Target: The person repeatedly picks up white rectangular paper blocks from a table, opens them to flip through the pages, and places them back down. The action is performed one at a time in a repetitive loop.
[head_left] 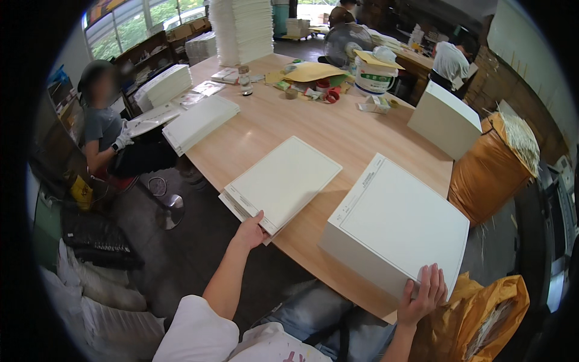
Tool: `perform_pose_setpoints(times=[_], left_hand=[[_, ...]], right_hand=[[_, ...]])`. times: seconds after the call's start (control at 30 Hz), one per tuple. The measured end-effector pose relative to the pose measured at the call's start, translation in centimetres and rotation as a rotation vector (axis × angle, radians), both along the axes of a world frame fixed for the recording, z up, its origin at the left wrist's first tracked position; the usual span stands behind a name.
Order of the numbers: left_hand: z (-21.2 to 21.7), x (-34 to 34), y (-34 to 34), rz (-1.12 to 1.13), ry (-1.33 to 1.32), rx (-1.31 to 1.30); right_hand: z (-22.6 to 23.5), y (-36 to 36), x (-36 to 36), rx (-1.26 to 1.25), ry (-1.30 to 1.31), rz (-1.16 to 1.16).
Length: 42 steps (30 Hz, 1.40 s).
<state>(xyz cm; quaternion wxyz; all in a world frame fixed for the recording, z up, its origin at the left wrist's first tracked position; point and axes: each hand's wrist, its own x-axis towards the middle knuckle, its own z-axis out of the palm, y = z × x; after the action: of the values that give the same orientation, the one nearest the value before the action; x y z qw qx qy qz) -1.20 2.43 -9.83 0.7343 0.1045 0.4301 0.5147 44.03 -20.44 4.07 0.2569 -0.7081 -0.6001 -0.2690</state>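
My left hand (252, 230) pinches the near edge of a low stack of white printed sheets (286, 181), thumb on top and fingers mostly hidden beneath. The stack lies on the wooden table (247, 137), its lower sheets fanned out a little at the near left side. To the right, my right hand (426, 292) rests on the near right corner of a tall stack of white printed sheets (401, 217). Its fingers are stretched out over the top sheet and the side edge. A thin printed frame runs round the top sheet of both stacks.
Another paper stack (451, 120) stands at the right table edge, beside orange sacks of shredded paper (491, 169). A white bucket (373, 77), tape rolls and scraps lie at the back. At left sits a gloved co-worker (108, 127) near more sheets (202, 123).
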Motion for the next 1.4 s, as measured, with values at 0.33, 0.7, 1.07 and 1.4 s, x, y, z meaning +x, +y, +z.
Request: perform_pose_setpoints(times=[0.33, 0.7, 1.07, 1.4], left_hand=[[12.5, 8.3, -6.4, 0.126, 0.835, 0.593], [20.8, 30.8, -3.9, -0.618, 0.859, 1.788], [20.7, 31.8, -4.2, -0.801, 0.712, 1.576], [22.6, 31.4, -4.6, -0.858, 0.667, 1.696]], right_hand=[[-1.4, -5.2, 5.7, 0.473, 1.064, 0.006], [0.8, -6.1, 6.9, 0.07, 1.064, -0.052], [9.0, -0.2, 3.2, 0.106, 0.785, -0.14], [11.3, 0.1, 5.0, 0.337, 1.799, 0.265]])
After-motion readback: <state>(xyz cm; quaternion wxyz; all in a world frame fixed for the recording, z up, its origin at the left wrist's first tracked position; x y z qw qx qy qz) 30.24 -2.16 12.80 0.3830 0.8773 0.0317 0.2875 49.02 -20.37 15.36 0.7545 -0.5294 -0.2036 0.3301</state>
